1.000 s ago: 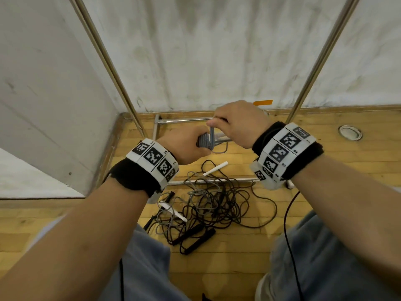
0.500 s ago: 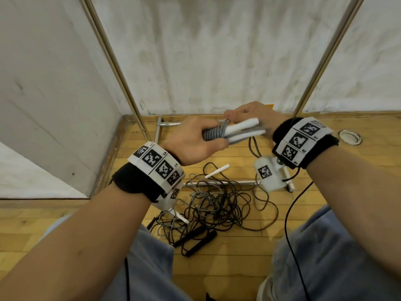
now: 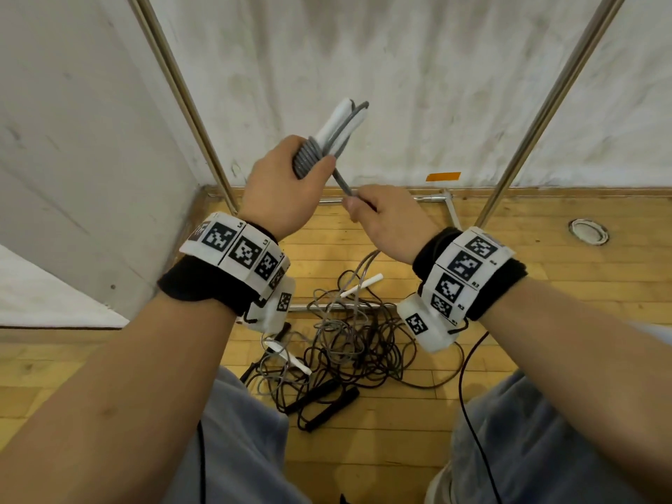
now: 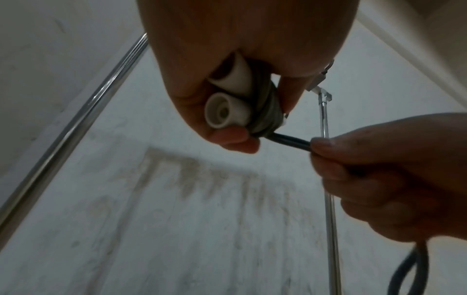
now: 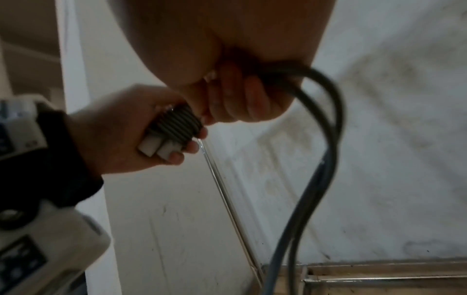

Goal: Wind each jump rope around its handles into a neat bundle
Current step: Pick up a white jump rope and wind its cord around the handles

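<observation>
Our left hand (image 3: 287, 191) grips the white handles (image 3: 340, 120), coiled in grey rope (image 3: 309, 158); just below them, our right hand (image 3: 389, 220) pinches the rope's loose end.

A stained white wall (image 3: 400, 85) fills the upper frame, meeting a side wall (image 3: 72, 140) at left. Two metal poles (image 3: 545, 103) lean against it. Below lies a wooden floor (image 3: 545, 278), with orange tape (image 3: 443, 176) and a round fitting (image 3: 588, 231) at right.
</observation>
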`<action>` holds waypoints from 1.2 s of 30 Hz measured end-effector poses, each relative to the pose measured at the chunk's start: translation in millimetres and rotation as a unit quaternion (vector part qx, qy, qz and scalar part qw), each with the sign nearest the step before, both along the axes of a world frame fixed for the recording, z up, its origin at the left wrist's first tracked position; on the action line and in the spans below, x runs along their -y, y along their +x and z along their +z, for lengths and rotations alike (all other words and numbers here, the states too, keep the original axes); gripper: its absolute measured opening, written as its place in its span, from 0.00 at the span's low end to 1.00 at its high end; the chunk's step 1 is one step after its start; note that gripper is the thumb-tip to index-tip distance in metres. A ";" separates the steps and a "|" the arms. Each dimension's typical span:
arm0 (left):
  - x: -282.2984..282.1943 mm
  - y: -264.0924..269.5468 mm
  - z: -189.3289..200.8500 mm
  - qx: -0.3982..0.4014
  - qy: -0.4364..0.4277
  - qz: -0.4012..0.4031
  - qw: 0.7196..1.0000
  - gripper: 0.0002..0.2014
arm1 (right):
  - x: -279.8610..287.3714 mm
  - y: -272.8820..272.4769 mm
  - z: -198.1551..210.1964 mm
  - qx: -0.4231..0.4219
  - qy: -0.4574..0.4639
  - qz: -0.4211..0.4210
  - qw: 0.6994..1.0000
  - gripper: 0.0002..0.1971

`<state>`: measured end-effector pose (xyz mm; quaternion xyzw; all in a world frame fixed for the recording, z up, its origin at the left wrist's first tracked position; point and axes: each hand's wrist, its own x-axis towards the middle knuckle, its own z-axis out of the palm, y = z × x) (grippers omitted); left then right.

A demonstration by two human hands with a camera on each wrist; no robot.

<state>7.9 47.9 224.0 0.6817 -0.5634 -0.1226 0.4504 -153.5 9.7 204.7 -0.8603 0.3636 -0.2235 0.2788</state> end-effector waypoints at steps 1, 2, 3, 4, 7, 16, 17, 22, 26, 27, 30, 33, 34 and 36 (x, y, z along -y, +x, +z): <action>2.0 4.7 -4.2 0.037 0.002 0.012 0.999 0.14 | 0.4 -0.7 1.2 -0.021 -0.010 0.004 1.000 0.20; 3.1 8.8 -8.1 0.071 0.012 0.019 0.997 0.14 | 0.7 -1.8 2.6 -0.044 -0.025 0.009 0.999 0.21; 4.0 12.0 -12.3 0.106 0.028 0.019 0.994 0.16 | 1.3 -3.2 4.1 -0.066 -0.038 0.013 0.997 0.22; 4.9 14.2 -16.7 0.140 0.047 0.015 0.989 0.17 | 2.4 -4.5 5.6 -0.086 -0.044 0.016 0.995 0.23; 6.9 13.9 -27.0 0.223 0.118 -0.007 0.968 0.18 | 3.1 -8.9 9.0 -0.146 -0.033 0.032 0.988 0.21; 1.4 -16.3 -41.3 0.300 0.289 -0.153 0.896 0.18 | 9.2 -26.5 14.0 -0.171 -0.102 0.017 0.980 0.13; 0.0 -19.6 -40.9 0.301 0.292 -0.167 0.893 0.20 | 9.3 -27.8 13.5 -0.169 -0.110 0.010 0.979 0.13; -7.2 -31.8 -35.4 0.289 0.241 -0.219 0.900 0.14 | 18.5 -33.0 14.3 -0.101 -0.097 -0.046 0.989 0.15; -13.6 -40.0 -31.2 0.271 0.183 -0.213 0.921 0.15 | 31.6 -38.7 15.7 -0.054 -0.056 -0.079 0.994 0.24; -14.7 -39.4 -30.2 0.259 0.173 -0.212 0.926 0.14 | 34.0 -40.0 15.8 -0.037 -0.029 -0.076 0.996 0.26; -19.3 -37.4 -24.6 0.226 0.156 -0.215 0.937 0.14 | 40.3 -44.7 15.8 0.013 0.077 -0.058 0.995 0.26; -24.8 -38.9 -16.2 0.166 0.144 -0.225 0.949 0.10 | 43.4 -46.8 11.8 0.025 0.127 -0.050 0.990 0.17; -25.8 -39.1 -13.1 0.141 0.135 -0.221 0.956 0.10 | 42.9 -45.8 9.5 0.016 0.133 -0.042 0.990 0.10; -25.2 -37.0 -8.4 0.090 0.106 -0.194 0.971 0.14 | 38.1 -41.2 3.6 0.027 0.173 -0.031 0.984 0.06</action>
